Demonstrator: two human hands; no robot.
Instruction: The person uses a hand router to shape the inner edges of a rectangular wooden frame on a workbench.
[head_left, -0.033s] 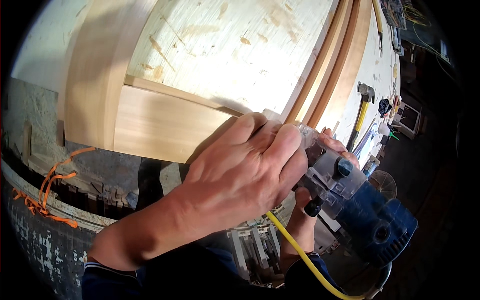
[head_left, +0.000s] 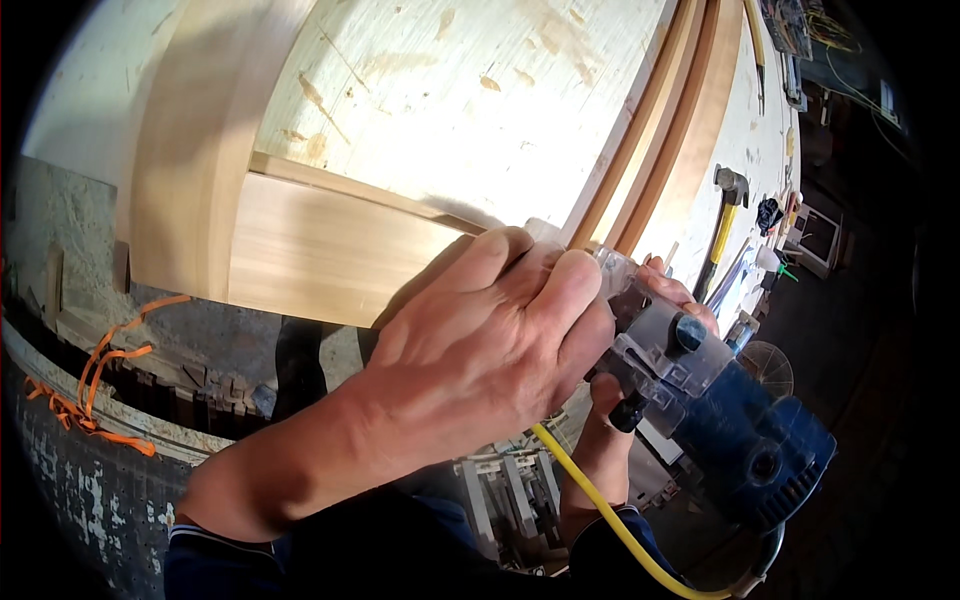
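- In the head view, one blue power tool [head_left: 745, 440] is held at the near end of the woodwork, its clear plastic base [head_left: 616, 268] turned toward the wood.
- Two hands are seen at the tool: its base is gripped by the right hand [head_left: 690, 302], with the thumb on the near side and the fingers on the far side.
- The left hand [head_left: 500, 320] is curled against the base from the tool's left; whether anything is pinched cannot be told, its fingertips being hidden.
- One broad board [head_left: 190, 150] and one crosspiece [head_left: 340, 250], meeting at a corner, are seen left of the tool.
- One yellow-handled hammer [head_left: 721, 236] is laid beyond the tool.
- One yellow cable [head_left: 597, 500] is seen below-left of the tool.
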